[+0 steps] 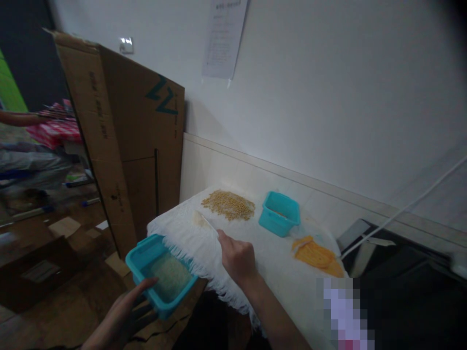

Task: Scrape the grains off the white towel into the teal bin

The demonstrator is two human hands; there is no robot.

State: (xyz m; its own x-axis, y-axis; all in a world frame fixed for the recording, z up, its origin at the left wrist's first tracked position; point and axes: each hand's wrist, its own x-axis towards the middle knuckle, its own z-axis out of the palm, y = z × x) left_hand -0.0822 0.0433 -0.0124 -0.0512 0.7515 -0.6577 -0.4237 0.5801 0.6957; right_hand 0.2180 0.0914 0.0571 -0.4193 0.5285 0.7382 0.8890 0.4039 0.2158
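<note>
My left hand (127, 311) grips the near-left rim of a turquoise plastic basin (164, 308), thumb inside and fingers beneath, against the table's fringed edge. Pale grains (171, 274), like rice, cover part of its bottom. My right hand (238, 257) is closed around a thin white flat tool (209, 223); its exact kind is unclear. The tool's far end is at a small patch of the same pale grains (199, 218) on the white cloth (204, 248). Behind lies a spread heap of yellowish beans (229, 204), like soybeans.
A second turquoise basin (279, 226) stands right of the beans, its contents mostly hidden. Orange fabric (317, 255) lies on the cloth's right side. A tall cardboard box (142, 121) borders the left. A white cable (404, 209) crosses the right. A person's arm (22, 118) shows far left.
</note>
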